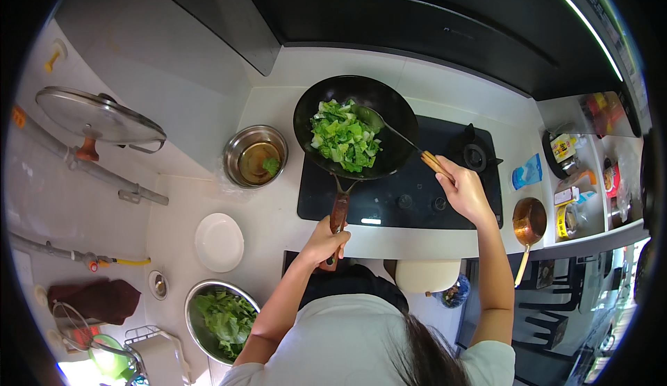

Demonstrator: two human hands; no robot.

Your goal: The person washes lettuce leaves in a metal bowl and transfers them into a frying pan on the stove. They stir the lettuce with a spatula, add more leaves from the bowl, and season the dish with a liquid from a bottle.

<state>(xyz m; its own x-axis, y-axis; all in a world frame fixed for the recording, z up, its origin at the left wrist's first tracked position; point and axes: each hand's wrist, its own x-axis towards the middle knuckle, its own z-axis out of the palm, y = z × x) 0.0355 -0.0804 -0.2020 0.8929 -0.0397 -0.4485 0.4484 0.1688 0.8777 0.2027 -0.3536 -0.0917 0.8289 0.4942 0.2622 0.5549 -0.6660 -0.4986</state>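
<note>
A dark wok (pixel 401 141) sits over the left side of the black gas hob (pixel 333 193), holding chopped leafy greens (pixel 346 138). My left hand (pixel 325 242) is closed around the wok's wooden handle (pixel 340 211). In my right hand (pixel 464 185) is the wooden handle of a metal cooking ladle (pixel 396 131), whose head lies against the upper right part of the greens. A steel pot (pixel 229 151) with brownish liquid and a green piece inside stands left of the wok. Below it lies a white plate (pixel 220 242). More greens fill a steel bowl (pixel 193 328) at lower left.
The dark range hood (pixel 417 21) overhangs the hob. To the right are a free burner (pixel 474 155), a blue packet (pixel 527 172), a copper-coloured saucepan (pixel 530 222) and shelves of packaged goods (pixel 599 193). A glass lid (pixel 99 115) hangs on the left wall.
</note>
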